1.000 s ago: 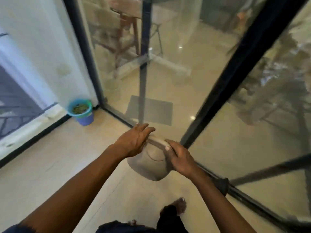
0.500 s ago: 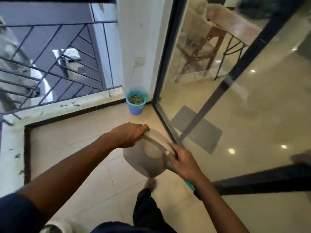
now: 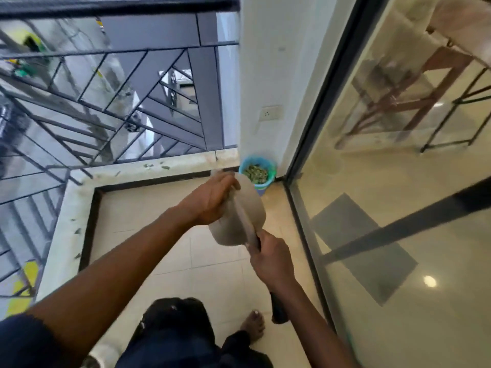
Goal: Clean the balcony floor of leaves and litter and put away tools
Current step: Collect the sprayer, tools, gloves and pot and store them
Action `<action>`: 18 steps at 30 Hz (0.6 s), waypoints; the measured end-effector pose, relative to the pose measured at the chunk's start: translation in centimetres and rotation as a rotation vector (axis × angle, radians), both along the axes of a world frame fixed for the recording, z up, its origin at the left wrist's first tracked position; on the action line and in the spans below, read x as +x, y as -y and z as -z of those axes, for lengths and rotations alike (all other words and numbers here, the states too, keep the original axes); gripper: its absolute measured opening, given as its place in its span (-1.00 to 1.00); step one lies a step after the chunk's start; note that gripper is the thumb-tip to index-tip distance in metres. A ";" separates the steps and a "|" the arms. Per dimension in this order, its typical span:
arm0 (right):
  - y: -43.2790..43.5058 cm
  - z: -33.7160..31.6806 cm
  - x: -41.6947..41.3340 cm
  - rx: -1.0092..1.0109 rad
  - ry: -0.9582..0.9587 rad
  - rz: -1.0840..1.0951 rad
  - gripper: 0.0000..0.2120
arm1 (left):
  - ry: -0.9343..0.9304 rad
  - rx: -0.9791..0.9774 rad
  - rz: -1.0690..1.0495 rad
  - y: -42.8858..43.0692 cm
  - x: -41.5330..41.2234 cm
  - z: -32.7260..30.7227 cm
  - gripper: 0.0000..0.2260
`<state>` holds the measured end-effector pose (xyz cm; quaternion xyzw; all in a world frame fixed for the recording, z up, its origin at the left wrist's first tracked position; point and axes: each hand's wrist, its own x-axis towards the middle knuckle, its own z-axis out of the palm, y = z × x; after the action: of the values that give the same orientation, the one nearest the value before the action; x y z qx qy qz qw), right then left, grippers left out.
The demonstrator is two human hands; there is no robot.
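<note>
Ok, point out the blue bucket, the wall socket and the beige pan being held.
blue bucket (image 3: pixel 273 170): head view, on the right side of its teal rim.
wall socket (image 3: pixel 271 113): head view, on the middle of its white plate.
beige pan (image 3: pixel 252 208): head view, on its bare rounded face.

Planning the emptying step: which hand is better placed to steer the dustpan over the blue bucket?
Left hand, probably: it holds the beige dustpan at its far end, beside the blue bucket; the right hand grips the near end.
</note>
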<state>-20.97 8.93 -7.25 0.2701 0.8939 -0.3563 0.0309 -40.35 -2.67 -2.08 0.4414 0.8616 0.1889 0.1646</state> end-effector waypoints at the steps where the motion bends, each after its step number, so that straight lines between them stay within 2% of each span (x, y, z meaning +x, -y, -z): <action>1: -0.3 0.3 -1.2 -0.005 -0.001 0.016 -0.80 | 0.053 0.062 -0.115 -0.6 -0.1 0.1 -0.56; 3: -0.8 1.2 -4.3 -0.023 0.014 0.028 -0.81 | 0.164 0.125 -0.307 -1.8 -1.0 0.6 -0.50; 5: -1.1 2.5 -7.5 -0.041 0.032 0.025 -0.81 | 0.279 0.108 -0.382 -2.6 -2.8 2.2 -0.35; 8: -1.6 4.9 -11.9 -0.080 0.060 0.016 -0.84 | 0.312 -0.012 -0.338 -2.9 -6.3 4.9 -0.21; 12: -3.2 9.2 -18.4 -0.120 0.101 -0.004 -0.84 | 0.269 -0.151 -0.237 -3.2 -13.4 10.0 -0.28; 16: -4.3 13.7 -25.1 -0.184 0.142 0.047 -0.86 | 0.321 -0.181 -0.223 -3.8 -20.3 15.2 -0.22; 18: -4.4 16.2 -28.7 -0.249 0.138 0.109 -0.89 | 0.384 -0.170 -0.286 -4.8 -23.8 18.2 -0.14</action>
<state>-49.66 13.37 -23.49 0.3361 0.8226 -0.4461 0.1063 -64.19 2.12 -20.33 0.2555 0.8812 0.2173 0.3332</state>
